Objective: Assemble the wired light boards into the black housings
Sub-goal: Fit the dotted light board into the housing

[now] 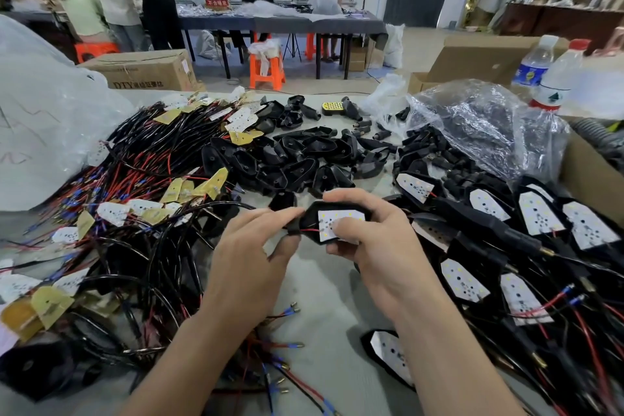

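Tabletop (320, 297): grey, carrying all the stock listed below.

Heap of wired light boards (141, 179): sprawling over the left side, with black and red leads tangling through white and yellow boards.

Finished assemblies (540, 223): lying in loose rows at the right, white faces showing.

Clear plastic bag (479, 125): slumping at the far right, partly covering more black parts.

Pile of empty housings (297, 159): sitting at the centre, beyond the hands.

Black housing (312, 214): being held up between both hands above the near centre of the tabletop, open side facing up.

Light board (337, 217): lying inside that housing, apparently being pressed home, though not clearly flush at its near edge.

Red wire (309, 230): running from the board toward the housing's narrow neck.

Risks, as judged:
- Trapping the red wire under the board's edge, through pressing before the lead is routed clear.
- Seating the board crooked, through pushing on one end only.
- Straining the solder joint, through tugging at the neck.

Left hand (250, 253): fingers (293, 213) closing in a pinch with the thumb on the neck of the housing, where the lead is exiting.

Right hand (378, 246): fingers curling round the housing's far side, thumb bearing down on the board face.
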`<state>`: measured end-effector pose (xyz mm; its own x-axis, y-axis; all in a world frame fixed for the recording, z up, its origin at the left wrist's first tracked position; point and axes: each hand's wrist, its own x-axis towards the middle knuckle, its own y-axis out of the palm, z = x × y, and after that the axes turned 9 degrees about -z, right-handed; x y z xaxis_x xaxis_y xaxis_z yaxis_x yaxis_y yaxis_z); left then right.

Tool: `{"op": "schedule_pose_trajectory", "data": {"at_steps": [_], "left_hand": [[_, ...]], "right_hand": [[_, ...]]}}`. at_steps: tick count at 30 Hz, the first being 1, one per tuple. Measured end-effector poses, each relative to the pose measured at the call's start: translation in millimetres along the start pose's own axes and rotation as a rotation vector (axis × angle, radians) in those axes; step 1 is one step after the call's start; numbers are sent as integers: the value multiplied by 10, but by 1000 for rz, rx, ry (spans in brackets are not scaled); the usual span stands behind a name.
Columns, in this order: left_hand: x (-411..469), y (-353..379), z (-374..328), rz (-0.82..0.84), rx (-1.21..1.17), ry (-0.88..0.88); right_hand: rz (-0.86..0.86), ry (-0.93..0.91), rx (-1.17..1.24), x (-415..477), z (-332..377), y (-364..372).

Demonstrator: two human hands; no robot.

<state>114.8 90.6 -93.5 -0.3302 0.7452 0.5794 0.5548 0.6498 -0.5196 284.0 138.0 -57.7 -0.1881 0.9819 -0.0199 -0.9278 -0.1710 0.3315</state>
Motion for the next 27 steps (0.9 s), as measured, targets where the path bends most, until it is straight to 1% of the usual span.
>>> {"op": "schedule_pose_trajectory", "data": {"at_steps": [3, 5, 7, 9, 10, 11, 13, 16, 18, 20, 21, 22, 23, 25, 26, 27], "left_hand": [[-4, -15, 28, -19, 43, 42], [17, -37, 2, -100, 86, 41], [57, -76, 8, -160, 124, -96], [111, -129, 61, -195, 136, -269], [123, -145, 86, -187, 140, -326], [126, -147, 111, -185, 143, -337], [124, -134, 153, -181, 111, -358], [132, -91, 182, -151, -125, -429], [166, -78, 218, -130, -273, -409], [180, -64, 224, -75, -377, -325], [174, -63, 209, -43, -436, -296], [170, -67, 189, -7, -507, -285], [167, -68, 177, 43, -598, -287], [157, -91, 124, 170, -713, -281], [148, -102, 95, 216, -726, -252], [135, -106, 70, 228, -717, -219]], "right_hand": [[-108, 13, -44, 3, -28, 26], [-215, -3, -50, 13, -16, 3], [-302, -11, -41, 32, 34, -57], [-319, 28, -5, 50, 74, -101], [-286, 55, -9, 45, 82, -97], [-230, 79, -45, 26, 85, -72], [-70, 116, -159, -35, 65, -1], [179, 166, -328, -105, 36, 50], [299, 102, -605, -108, 28, 2], [426, 87, -837, -123, 36, -39], [475, 97, -875, -136, 36, -34], [482, 86, -875, -149, 30, -8], [426, 47, -846, -155, 13, 29], [205, 7, -678, -123, -34, 88], [105, 25, -577, -103, -55, 109], [22, 47, -505, -86, -74, 125]]}}
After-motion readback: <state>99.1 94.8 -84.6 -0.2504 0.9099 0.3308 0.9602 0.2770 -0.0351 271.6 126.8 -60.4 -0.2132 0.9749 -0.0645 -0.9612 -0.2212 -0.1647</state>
